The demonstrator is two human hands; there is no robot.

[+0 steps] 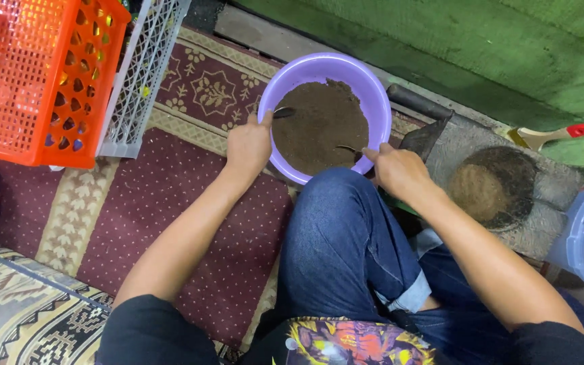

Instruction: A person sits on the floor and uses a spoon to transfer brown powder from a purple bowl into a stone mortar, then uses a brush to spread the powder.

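Two hands: left hand (249, 143) and right hand (395, 169) each clamped on the purple basin (378, 101) rim.
Basin: between them, holding brown powder (319, 125).
Crates: orange crate (32, 74), grey one (140, 74), left of the left hand.
Surface: patterned maroon rug (170, 203).

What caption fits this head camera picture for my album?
Left hand and right hand grip a purple bowl of brown powder on a patterned rug.

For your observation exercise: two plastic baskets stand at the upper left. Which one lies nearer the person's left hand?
The white mesh basket: it stands between the orange basket and the left hand.
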